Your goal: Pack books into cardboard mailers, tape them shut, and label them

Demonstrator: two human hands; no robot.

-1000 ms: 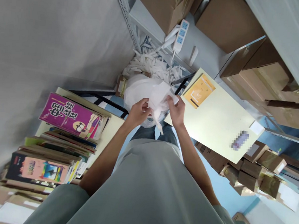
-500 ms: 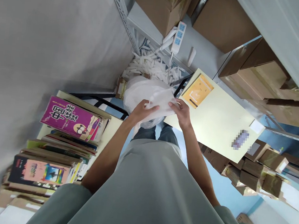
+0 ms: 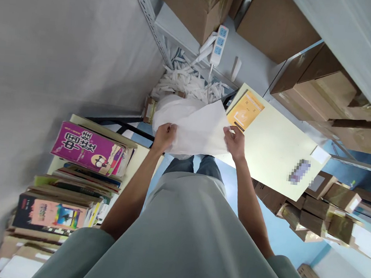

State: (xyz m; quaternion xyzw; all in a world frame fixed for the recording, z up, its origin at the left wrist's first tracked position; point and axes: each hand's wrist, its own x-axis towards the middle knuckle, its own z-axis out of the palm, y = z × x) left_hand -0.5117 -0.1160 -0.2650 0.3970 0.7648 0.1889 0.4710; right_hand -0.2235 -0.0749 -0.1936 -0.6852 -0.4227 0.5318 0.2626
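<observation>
A thin white sheet [image 3: 202, 127], like plastic film or a flattened bag, spreads between my hands in front of my legs. My left hand [image 3: 165, 137] is closed on its left side. At the opposite edge, my right hand [image 3: 234, 141] pinches the sheet beside the cream tabletop [image 3: 279, 152]. Behind and below the sheet bulges a rounded white plastic bundle [image 3: 167, 109], partly covered by it. An orange booklet [image 3: 246, 110] lies on the tabletop just beyond my right hand.
White paper-like strips [image 3: 187, 80] are heaped beyond the bundle. A power strip [image 3: 219, 46] rests on the shelf [image 3: 254, 67], near large cardboard boxes [image 3: 278, 25]. On the left, a purple book [image 3: 88, 147] tops rows of books. Small cartons [image 3: 316, 212] are stacked at right.
My hands have moved apart, the left to the left and the right to the right. The crumpled white sheet is now drawn out wide and flatter between them.
</observation>
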